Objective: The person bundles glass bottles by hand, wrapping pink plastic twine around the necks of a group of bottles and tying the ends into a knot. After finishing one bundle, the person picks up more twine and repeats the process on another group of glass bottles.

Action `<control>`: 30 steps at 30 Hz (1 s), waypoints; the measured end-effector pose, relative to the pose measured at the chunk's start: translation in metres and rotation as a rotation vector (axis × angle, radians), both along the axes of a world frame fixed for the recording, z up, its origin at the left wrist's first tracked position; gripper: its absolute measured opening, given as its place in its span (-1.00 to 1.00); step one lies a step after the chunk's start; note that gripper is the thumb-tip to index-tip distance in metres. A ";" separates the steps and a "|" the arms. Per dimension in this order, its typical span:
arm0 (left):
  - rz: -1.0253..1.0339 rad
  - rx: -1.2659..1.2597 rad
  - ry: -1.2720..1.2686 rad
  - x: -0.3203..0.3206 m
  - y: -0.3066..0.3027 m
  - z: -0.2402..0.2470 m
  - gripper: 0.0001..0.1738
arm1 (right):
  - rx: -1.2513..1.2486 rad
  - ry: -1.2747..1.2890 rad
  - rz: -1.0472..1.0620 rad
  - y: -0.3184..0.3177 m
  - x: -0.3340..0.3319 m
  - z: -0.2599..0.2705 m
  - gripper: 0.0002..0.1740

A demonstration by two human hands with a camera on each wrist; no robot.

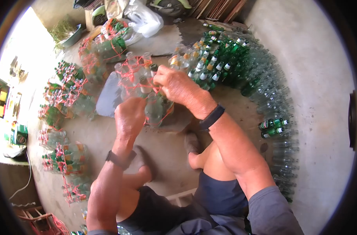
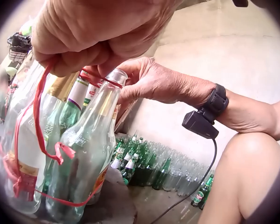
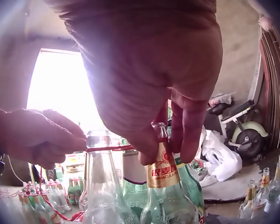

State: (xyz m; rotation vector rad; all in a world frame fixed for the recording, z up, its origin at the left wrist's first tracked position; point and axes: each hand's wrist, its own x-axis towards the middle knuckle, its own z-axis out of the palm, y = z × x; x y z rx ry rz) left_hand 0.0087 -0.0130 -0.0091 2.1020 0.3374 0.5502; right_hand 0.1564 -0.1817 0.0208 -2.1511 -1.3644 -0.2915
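I sit over a cluster of clear and green glass bottles (image 1: 141,88) standing on a grey slab (image 1: 108,100), bound with red string (image 2: 37,116). My left hand (image 1: 134,102) grips the string and pulls it taut round the neck of a clear bottle (image 3: 99,140). In the left wrist view the left hand (image 2: 91,58) is fisted above that bottle (image 2: 84,154). My right hand (image 1: 159,78) pinches the string's other end beside the neck of a gold-labelled bottle (image 3: 161,170). The right wrist view shows the right hand (image 3: 163,149) from below and the left hand (image 3: 79,140) at the left.
Several bundles tied with red string (image 1: 68,96) lie on the concrete floor at the left. A large mass of loose green and clear bottles (image 1: 237,58) curves round the right. Two green bottles (image 1: 274,127) lie on their sides. White bags (image 1: 145,19) sit at the back.
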 end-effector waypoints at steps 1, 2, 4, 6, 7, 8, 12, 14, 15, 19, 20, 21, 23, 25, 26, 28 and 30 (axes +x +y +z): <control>0.018 0.004 0.015 -0.003 0.000 0.000 -0.74 | 0.034 0.001 0.024 0.001 0.001 -0.002 -0.82; 0.019 0.061 -0.040 -0.003 -0.001 0.001 -0.77 | 0.054 0.006 0.039 0.000 0.002 -0.003 -0.84; 0.042 0.130 -0.066 -0.009 -0.003 0.005 -0.79 | 0.044 0.017 0.068 -0.001 0.006 -0.003 -0.85; 0.044 0.066 -0.021 -0.011 -0.005 0.014 -0.82 | 0.029 -0.002 0.035 0.000 0.006 -0.005 -0.87; 0.041 -0.024 0.009 -0.011 -0.005 0.010 -0.82 | -0.054 0.050 0.013 -0.002 0.004 0.002 -0.80; 0.053 -0.024 0.016 -0.011 -0.002 0.007 -0.82 | -0.054 0.057 0.025 -0.003 0.003 0.003 -0.80; 0.009 -0.088 0.082 -0.014 0.007 0.008 -0.79 | -0.078 0.080 0.000 -0.003 0.003 0.003 -0.78; -0.019 -0.112 0.111 -0.016 0.009 0.011 -0.78 | -0.027 0.076 0.005 -0.003 0.005 0.002 -0.85; -0.027 -0.179 0.118 -0.015 0.008 0.012 -0.77 | -0.038 0.062 0.008 -0.004 0.006 0.001 -0.84; 0.002 -0.325 0.204 -0.015 0.008 0.014 -0.74 | -0.027 0.085 0.032 -0.004 0.008 0.000 -0.85; 0.009 -0.327 0.204 -0.015 0.009 0.011 -0.74 | -0.029 0.086 0.040 -0.004 0.008 0.000 -0.85; 0.009 -0.346 0.179 -0.013 0.009 0.008 -0.73 | -0.037 0.076 0.029 -0.004 0.007 0.002 -0.84; 0.017 -0.366 0.154 -0.011 0.010 0.003 -0.72 | -0.043 0.022 0.035 -0.005 0.007 0.003 -0.78; 0.076 -0.415 0.219 -0.008 0.008 0.001 -0.68 | -0.026 -0.031 0.057 -0.009 0.007 0.008 -0.75; 0.087 -0.419 0.218 -0.007 0.007 -0.001 -0.68 | -0.010 -0.084 0.071 -0.010 0.007 0.010 -0.71; 0.115 -0.427 0.225 -0.003 0.005 -0.004 -0.64 | 0.012 -0.088 0.108 -0.004 0.002 0.025 -0.67; 0.134 -0.434 0.200 -0.002 0.002 -0.007 -0.63 | 0.054 -0.102 0.159 0.004 -0.008 0.037 -0.68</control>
